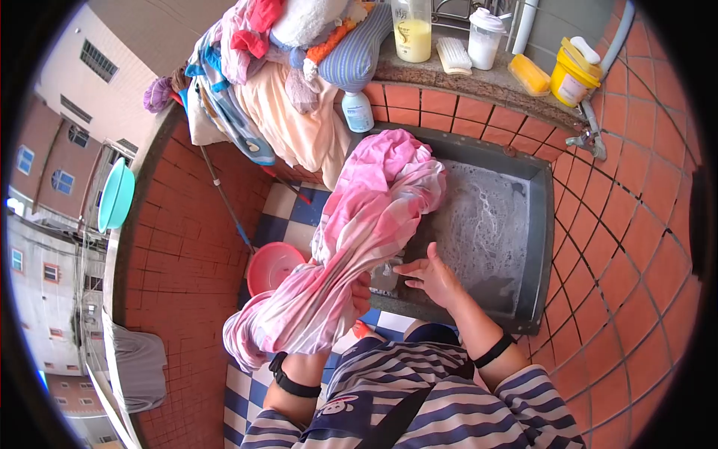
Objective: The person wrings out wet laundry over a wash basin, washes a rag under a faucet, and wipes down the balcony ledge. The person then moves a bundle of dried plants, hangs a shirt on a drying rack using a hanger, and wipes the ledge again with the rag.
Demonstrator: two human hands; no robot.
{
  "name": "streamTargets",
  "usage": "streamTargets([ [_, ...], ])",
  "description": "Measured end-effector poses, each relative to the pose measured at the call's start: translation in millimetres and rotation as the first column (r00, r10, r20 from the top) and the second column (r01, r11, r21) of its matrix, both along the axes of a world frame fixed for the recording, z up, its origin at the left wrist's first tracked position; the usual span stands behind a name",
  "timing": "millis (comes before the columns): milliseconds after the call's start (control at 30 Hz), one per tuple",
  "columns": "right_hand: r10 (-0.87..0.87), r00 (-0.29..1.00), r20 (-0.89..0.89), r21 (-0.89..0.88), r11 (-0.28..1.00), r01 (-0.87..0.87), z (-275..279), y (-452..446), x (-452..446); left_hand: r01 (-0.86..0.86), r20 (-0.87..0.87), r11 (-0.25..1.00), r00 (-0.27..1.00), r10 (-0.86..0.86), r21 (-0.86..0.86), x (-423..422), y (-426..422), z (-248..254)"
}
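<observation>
A long, twisted pink-and-white cloth [359, 224] stretches from the far left corner of the grey wash basin [544, 247] down to my left forearm, where its striped end hangs over. My left hand [360, 294] is wrapped around the lower middle of the bundle, with part of the hand hidden by the fabric. To the right of the cloth, my right hand [435, 277] is held above the basin's near part, fingers apart, holding nothing. Soapy water [482, 217] with pale foam lies in the basin.
A ledge [479, 84] behind the basin carries a yellow-filled bottle [413, 34], a scrub brush [453, 56], a white lidded cup [486, 41] and a yellow tub [574, 75]. Heaped laundry [288, 105] covers the back left wall. A pink bucket [274, 267] stands on the checkered floor.
</observation>
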State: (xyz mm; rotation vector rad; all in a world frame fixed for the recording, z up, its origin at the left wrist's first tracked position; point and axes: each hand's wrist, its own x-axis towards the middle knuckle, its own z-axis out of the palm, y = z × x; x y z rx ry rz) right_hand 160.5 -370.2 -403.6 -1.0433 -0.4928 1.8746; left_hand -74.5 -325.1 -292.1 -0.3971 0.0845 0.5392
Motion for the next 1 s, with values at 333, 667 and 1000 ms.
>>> streamTargets([
  [333, -0.3, 0.409, -0.861, -0.226, 0.949, 0.22, -41.7, 46.0, -59.8, -0.065, 0.16, 0.954, 0.987, 0.018, 0.292, 61.0, -7.4, 165.3],
  [667, -0.621, 0.536, -0.573, 0.1, 0.595, 0.797, 61.4, 117.2, 21.0, 0.05, -0.011, 0.737, 0.998, -0.057, 0.674, -12.7, -41.5, 158.6],
  [1000, -0.586, 0.803, -0.113, 0.159, 0.787, 0.596, 63.2, 203.0, 87.8, 0.731, -0.89, 0.535, 0.447, 0.094, 0.424, -112.7, 4.8, 47.9],
])
